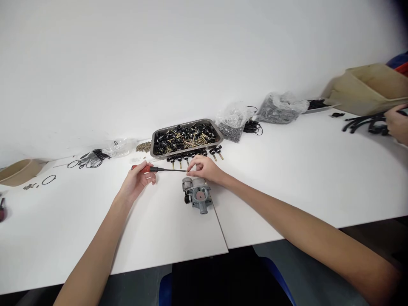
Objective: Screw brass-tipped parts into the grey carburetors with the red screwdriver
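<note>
My left hand point(137, 180) is closed around the red handle of a screwdriver point(153, 168), whose dark shaft points right. At the shaft's tip, the thumb and fingers of my right hand point(204, 167) pinch together. A tiny brass-coloured piece seems to be between them, too small to name. Just below my right hand a grey metal carburetor point(199, 194) rests on the white table, its round bore facing me. Behind my fingers stands a row of black-headed parts with brass stems point(180, 161), partly hidden by my right hand.
A metal tray point(155, 154) heaped with black and brass parts stands behind. Brass pieces point(143, 146) and black rings point(92, 158) lie left, near a tan bin point(21, 172). Plastic bags of parts point(280, 108) and another bin point(353, 93) are right, where another person's hand point(397, 123) holds black hoses.
</note>
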The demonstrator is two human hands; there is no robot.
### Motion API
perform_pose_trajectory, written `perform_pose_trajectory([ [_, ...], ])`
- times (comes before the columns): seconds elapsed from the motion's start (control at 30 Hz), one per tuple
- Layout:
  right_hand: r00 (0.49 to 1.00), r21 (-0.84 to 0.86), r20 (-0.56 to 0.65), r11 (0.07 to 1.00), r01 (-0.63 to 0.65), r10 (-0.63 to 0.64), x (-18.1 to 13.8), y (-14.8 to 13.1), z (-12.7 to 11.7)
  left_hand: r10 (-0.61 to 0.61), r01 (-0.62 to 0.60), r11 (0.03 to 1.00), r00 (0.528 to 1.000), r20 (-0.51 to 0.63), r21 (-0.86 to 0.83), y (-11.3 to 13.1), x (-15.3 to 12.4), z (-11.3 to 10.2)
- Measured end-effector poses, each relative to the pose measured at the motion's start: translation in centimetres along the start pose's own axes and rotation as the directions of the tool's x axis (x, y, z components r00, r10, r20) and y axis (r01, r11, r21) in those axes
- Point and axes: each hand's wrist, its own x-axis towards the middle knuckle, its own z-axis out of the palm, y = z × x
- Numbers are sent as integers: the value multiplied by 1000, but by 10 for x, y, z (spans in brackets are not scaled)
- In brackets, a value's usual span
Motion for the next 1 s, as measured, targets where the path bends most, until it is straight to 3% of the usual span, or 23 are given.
perform_pose_trajectory([
  [0.27,1000,-2,-2,1000,20,-20,1,4,1,-16,16,1000,1000,-10,16,0,0,3],
  [0.6,1000,-19,-1,1000,4,-4,1,6,1,92,-91,983,996,-1,161,-1,-2,4],
  [1.0,999,38,-31,999,-33,34,3,13,2,109,-126,965,990,86,229,-6,-2,6],
])
